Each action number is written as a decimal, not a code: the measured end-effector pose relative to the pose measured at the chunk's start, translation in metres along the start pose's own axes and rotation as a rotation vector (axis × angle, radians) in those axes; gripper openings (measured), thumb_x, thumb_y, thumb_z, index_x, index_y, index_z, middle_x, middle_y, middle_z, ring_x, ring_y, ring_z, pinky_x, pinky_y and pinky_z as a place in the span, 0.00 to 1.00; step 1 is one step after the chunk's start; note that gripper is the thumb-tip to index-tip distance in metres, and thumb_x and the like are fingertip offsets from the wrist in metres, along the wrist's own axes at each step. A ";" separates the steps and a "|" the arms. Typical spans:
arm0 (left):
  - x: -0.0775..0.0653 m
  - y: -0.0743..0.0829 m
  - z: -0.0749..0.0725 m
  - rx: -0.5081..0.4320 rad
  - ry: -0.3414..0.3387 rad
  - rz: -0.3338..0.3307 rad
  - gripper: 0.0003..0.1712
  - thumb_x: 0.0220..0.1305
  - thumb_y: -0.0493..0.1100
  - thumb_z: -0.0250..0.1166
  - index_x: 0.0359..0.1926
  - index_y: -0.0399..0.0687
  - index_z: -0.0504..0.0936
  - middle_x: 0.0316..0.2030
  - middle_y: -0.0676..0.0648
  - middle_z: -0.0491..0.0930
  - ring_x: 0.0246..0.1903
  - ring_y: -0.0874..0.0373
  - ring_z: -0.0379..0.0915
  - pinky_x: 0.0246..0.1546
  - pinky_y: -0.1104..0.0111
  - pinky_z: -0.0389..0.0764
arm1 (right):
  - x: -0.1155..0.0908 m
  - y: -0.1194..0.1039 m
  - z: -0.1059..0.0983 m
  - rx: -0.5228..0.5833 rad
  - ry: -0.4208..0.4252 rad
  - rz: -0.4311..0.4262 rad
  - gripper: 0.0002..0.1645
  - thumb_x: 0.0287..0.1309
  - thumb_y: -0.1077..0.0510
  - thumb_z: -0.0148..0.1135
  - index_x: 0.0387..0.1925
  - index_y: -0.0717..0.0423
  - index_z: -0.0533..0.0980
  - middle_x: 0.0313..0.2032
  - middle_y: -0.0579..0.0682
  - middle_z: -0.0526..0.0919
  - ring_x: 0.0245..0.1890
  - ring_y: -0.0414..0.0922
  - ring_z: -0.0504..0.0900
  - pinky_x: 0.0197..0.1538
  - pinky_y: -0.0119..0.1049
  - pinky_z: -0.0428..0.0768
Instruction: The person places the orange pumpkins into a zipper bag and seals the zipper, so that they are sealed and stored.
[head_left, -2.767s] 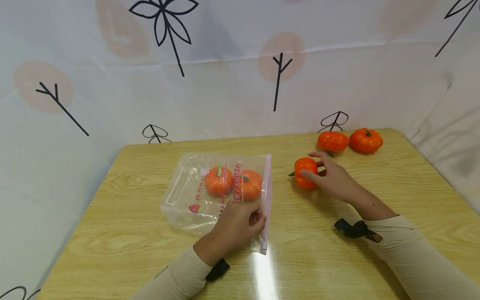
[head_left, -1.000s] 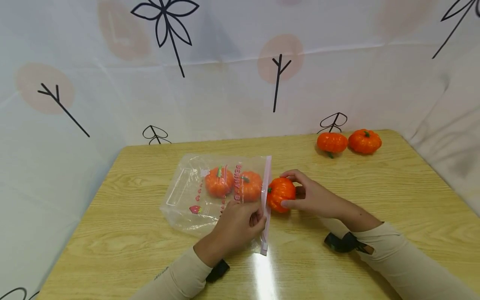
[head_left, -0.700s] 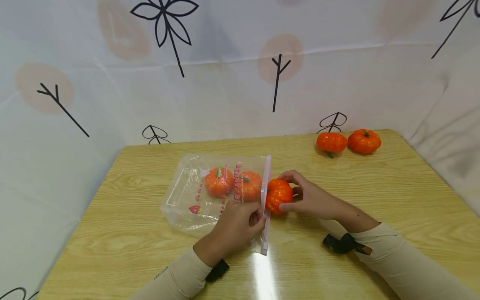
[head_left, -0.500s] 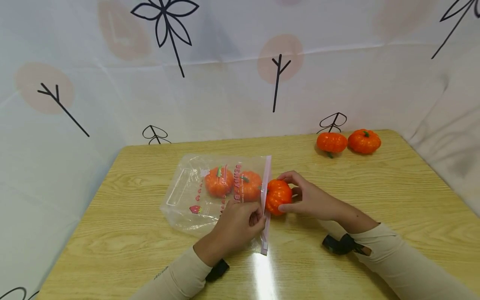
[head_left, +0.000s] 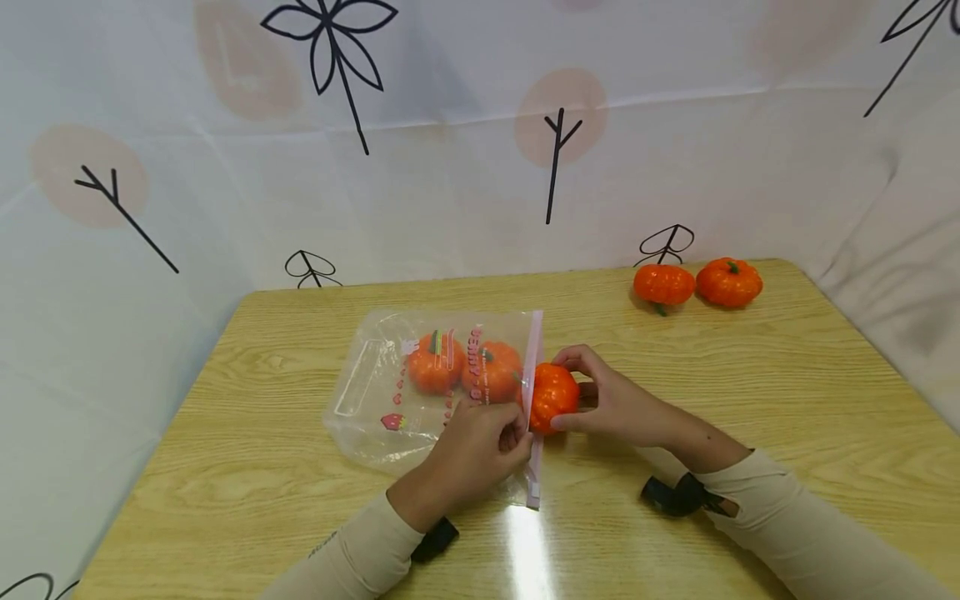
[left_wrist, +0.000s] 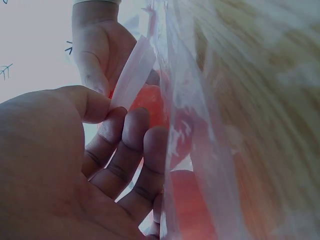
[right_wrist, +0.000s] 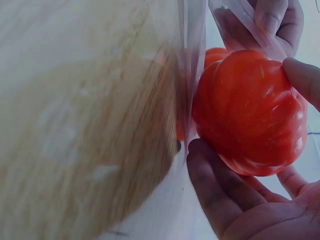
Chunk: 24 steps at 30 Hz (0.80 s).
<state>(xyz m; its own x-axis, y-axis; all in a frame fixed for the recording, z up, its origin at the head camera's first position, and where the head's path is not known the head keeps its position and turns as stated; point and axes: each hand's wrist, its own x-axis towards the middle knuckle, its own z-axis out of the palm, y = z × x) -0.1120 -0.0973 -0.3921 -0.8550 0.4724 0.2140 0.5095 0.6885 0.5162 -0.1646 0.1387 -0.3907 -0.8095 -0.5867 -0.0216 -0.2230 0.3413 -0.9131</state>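
A clear zip bag (head_left: 356, 429) with a pink zip edge (head_left: 535, 342) lies flat, its mouth facing right. Two small orange pumpkins (head_left: 435, 371) (head_left: 491, 375) show through the plastic. My left hand (head_left: 476, 450) pinches the zip edge between thumb and forefinger, as the left wrist view shows at the pink strip (left_wrist: 132, 72). My right hand (head_left: 618, 404) grips a third orange pumpkin (head_left: 557, 398), fingers on its far side and thumb on its near side. In the head view this pumpkin's left part sits behind the zip edge, at the bag's mouth.
Two more orange pumpkins (head_left: 664, 284) (head_left: 729, 282) stand side by side at the back right of the wooden table (head_left: 247, 400). A white patterned cloth (head_left: 450, 183) hangs behind the table. Black straps (head_left: 678, 496) circle both wrists.
My right hand has carried its pumpkin leftward and nearer me, up to the bag's mouth and slightly in. The bagged pumpkins have shifted a little left. My left hand has stayed put.
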 end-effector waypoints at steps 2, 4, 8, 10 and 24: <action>0.000 0.000 0.000 0.001 0.001 0.016 0.11 0.62 0.46 0.66 0.25 0.58 0.74 0.18 0.64 0.69 0.22 0.73 0.63 0.43 0.66 0.61 | 0.000 -0.001 0.001 -0.002 -0.003 -0.002 0.41 0.55 0.54 0.74 0.62 0.51 0.58 0.62 0.60 0.66 0.57 0.57 0.79 0.59 0.49 0.79; 0.000 0.000 0.001 0.003 0.006 0.040 0.10 0.62 0.46 0.66 0.25 0.57 0.75 0.19 0.64 0.69 0.22 0.74 0.63 0.42 0.68 0.62 | -0.001 -0.001 0.003 -0.002 -0.003 -0.004 0.41 0.55 0.54 0.74 0.62 0.50 0.58 0.62 0.60 0.66 0.56 0.57 0.80 0.57 0.46 0.80; 0.001 -0.001 0.001 0.001 0.014 0.075 0.09 0.62 0.46 0.66 0.25 0.57 0.76 0.19 0.64 0.70 0.22 0.74 0.64 0.39 0.72 0.63 | -0.001 -0.002 0.005 0.007 -0.003 -0.012 0.41 0.54 0.55 0.75 0.62 0.50 0.59 0.62 0.60 0.67 0.55 0.56 0.81 0.55 0.40 0.81; 0.001 0.000 0.001 -0.005 0.008 0.076 0.09 0.63 0.46 0.66 0.26 0.57 0.76 0.19 0.64 0.70 0.22 0.74 0.64 0.39 0.72 0.63 | 0.000 -0.003 0.005 0.009 -0.010 -0.013 0.42 0.53 0.55 0.75 0.62 0.50 0.59 0.61 0.59 0.68 0.54 0.54 0.81 0.54 0.38 0.81; 0.001 0.002 -0.002 -0.025 -0.038 0.061 0.10 0.65 0.46 0.65 0.27 0.59 0.75 0.20 0.64 0.69 0.24 0.73 0.65 0.41 0.67 0.60 | -0.001 -0.001 0.011 0.031 -0.004 -0.029 0.43 0.52 0.56 0.76 0.61 0.51 0.57 0.64 0.60 0.65 0.59 0.58 0.78 0.57 0.40 0.81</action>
<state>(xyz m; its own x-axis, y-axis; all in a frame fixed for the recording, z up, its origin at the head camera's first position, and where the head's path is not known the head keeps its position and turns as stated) -0.1119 -0.0966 -0.3894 -0.8183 0.5334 0.2144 0.5573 0.6445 0.5235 -0.1579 0.1313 -0.3944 -0.8004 -0.5994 0.0036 -0.2295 0.3008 -0.9257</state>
